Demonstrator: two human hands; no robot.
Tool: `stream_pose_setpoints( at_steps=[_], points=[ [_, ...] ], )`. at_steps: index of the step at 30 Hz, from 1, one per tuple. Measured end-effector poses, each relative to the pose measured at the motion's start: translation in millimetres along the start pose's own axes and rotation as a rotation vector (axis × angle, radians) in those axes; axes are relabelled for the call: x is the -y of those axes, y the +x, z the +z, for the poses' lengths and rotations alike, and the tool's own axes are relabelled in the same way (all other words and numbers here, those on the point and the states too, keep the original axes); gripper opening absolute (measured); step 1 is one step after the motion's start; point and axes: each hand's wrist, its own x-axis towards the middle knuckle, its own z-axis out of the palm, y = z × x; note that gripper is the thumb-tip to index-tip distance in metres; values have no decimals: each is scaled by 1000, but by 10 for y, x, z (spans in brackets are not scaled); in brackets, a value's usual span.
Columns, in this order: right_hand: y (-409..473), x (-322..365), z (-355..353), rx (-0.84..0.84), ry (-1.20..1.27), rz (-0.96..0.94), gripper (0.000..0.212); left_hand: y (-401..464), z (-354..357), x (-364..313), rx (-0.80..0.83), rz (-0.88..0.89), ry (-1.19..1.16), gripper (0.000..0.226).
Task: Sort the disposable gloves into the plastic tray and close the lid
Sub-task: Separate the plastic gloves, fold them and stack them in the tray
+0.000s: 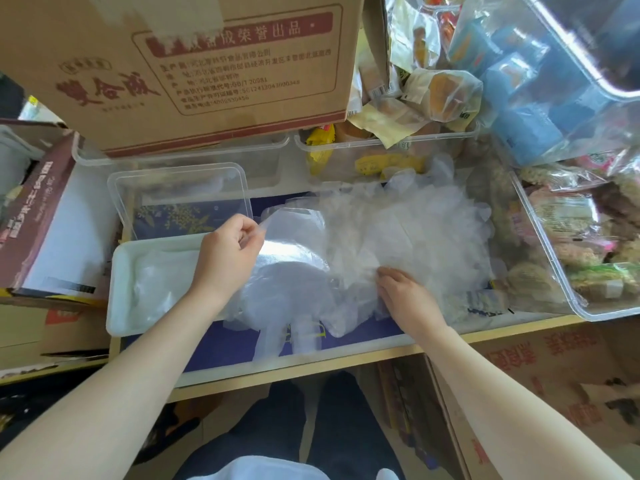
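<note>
Cluttered shelf, mid-frame: I see left hand [228, 252] pinching one film off the disposable gloves [381, 237] heap right of the plastic tray [119, 285], right hand [403, 294] gripping the pile, lid [180, 192] behind; static cling could drag extras out.

Single head view, looking forward and steeply down, close over cluttered worktop [346, 363].

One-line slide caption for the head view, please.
Both hands, left hand and right hand, pinch clear disposable gloves beside the white plastic tray; its lid stands open.
</note>
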Motion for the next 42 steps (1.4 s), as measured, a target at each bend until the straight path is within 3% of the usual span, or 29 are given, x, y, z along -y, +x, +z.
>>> stream_pose_setpoints(
  at_steps=[6, 10, 12, 15, 20, 23, 27, 30, 32, 37, 39, 42],
  points=[
    [75, -80, -219, -61, 394, 281, 11, 53, -162, -36, -8, 55, -11, 21],
    [12, -61, -539, -42, 933, 422, 15, 90, -253, -132, -5, 84, -47, 22],
    [-41, -74, -733, -7, 1161, 418, 17, 107, -298, -198, 4, 109, -42, 23],
    [-73, -48, -1086, -177, 1286, 383, 17, 168, -391, -310, 10, 144, -50, 27],
    [-86, 189, -1655, -339, 1545, 233, 20, 297, -514, -452, -15, 190, -128, 55],
    [-113, 314, -1849, -360, 1560, 153, 14, 297, -526, -523, -48, 196, -138, 39],
    [-8, 356, -1758, -523, 1131, 323, 14, 232, -527, -536, -41, 210, -129, 38],
    [77, 371, -1724, -564, 1000, 347, 26, 208, -524, -488, -38, 197, -138, 42],
    [37, 414, -1817, -489, 1088, 214, 26, 206, -532, -461, -46, 204, -154, 42],
    [-280, 653, -2062, -73, 1142, -281, 11, 246, -578, -539, -56, 219, -206, 27],
    [-393, 766, -2145, 76, 1240, -344, 8, 244, -598, -635, -47, 242, -245, 24],
    [-432, 885, -2239, 183, 1506, -320, 24, 265, -609, -732, -4, 250, -236, 27]
  ],
)
